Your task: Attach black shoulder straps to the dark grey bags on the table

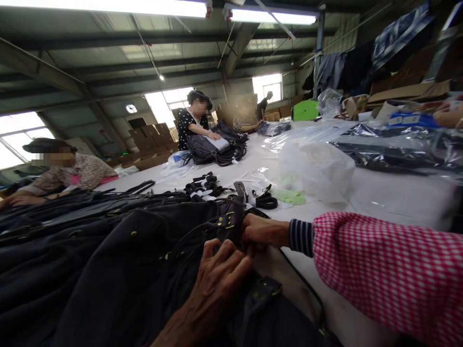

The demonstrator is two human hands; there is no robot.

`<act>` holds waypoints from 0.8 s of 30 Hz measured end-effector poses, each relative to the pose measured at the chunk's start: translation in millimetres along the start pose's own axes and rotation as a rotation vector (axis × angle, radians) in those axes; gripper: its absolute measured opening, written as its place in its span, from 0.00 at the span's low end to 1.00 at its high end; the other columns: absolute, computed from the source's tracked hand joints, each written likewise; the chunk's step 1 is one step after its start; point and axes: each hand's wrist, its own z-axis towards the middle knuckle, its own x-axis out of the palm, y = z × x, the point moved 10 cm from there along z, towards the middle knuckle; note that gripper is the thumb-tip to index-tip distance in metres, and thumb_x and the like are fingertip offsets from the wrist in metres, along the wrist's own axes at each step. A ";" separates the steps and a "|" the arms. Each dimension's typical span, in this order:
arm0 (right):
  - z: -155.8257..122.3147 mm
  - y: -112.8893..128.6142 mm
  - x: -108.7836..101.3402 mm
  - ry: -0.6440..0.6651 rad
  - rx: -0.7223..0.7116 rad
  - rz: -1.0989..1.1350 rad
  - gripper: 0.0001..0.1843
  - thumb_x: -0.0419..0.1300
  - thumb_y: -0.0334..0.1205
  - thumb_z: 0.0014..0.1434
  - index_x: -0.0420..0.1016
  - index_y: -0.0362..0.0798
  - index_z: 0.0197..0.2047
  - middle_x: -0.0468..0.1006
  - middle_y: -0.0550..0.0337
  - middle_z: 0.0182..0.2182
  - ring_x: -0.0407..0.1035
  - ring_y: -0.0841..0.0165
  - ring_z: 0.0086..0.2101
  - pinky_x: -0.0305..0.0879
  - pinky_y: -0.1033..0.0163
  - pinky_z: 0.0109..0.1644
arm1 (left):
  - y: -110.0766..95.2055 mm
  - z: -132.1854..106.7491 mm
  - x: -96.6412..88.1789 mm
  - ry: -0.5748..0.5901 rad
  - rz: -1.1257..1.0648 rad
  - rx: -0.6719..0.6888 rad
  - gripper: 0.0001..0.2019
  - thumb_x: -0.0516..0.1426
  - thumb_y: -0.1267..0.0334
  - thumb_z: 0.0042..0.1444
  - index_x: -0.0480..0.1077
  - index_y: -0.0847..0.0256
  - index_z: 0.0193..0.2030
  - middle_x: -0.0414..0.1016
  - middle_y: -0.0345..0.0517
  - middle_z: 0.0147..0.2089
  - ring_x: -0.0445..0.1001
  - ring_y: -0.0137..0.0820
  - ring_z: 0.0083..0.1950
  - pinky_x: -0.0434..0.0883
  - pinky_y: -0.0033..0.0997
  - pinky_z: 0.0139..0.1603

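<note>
A large dark bag [144, 241] with brass-coloured studs lies in front of me on a heap of similar dark goods. My left hand [220, 274] reaches up from the bottom, its fingers bent and closed on the bag's edge. Just beyond it, my right hand [262, 230], in a striped cuff and red-checked sleeve, is closed at the same edge beside a buckled strap tab [226, 220]. Its fingertips are hidden. A second buckled tab [265, 289] lies below my hands, and a thin dark cord runs down to the right.
Coiled black straps [265, 200] lie on the white table [379, 200] beyond my hands. Clear plastic wrap [314, 168] and bagged dark goods [398, 149] are at right. One person [193, 120] handles bags across the table; another [79, 168] leans over the heap at left.
</note>
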 end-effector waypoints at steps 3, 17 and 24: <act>3.4 4.6 -0.9 0.064 -0.117 -0.041 0.08 0.57 0.27 0.41 0.74 0.43 0.27 0.75 0.64 0.22 0.63 0.76 0.19 0.56 0.72 0.20 | -1.1 1.5 0.3 0.020 0.005 -0.001 0.10 0.50 0.65 0.72 0.69 0.58 0.39 0.76 0.39 0.37 0.68 0.33 0.42 0.51 0.43 0.55; -12.5 9.2 -18.4 -0.215 -0.265 -0.410 0.07 0.56 0.29 0.49 0.75 0.43 0.31 0.80 0.55 0.29 0.75 0.67 0.28 0.65 0.66 0.30 | 11.7 -0.5 0.1 -0.075 -0.027 -0.086 0.11 0.51 0.69 0.71 0.70 0.57 0.38 0.75 0.36 0.31 0.69 0.30 0.37 0.53 0.40 0.51; -73.2 -16.2 -24.7 -0.155 -0.198 -0.062 0.06 0.57 0.29 0.50 0.73 0.45 0.33 0.72 0.65 0.24 0.67 0.73 0.23 0.60 0.69 0.26 | 25.7 -1.1 9.7 -0.007 -0.106 -0.197 0.05 0.56 0.70 0.66 0.71 0.57 0.39 0.74 0.35 0.33 0.71 0.30 0.38 0.54 0.39 0.50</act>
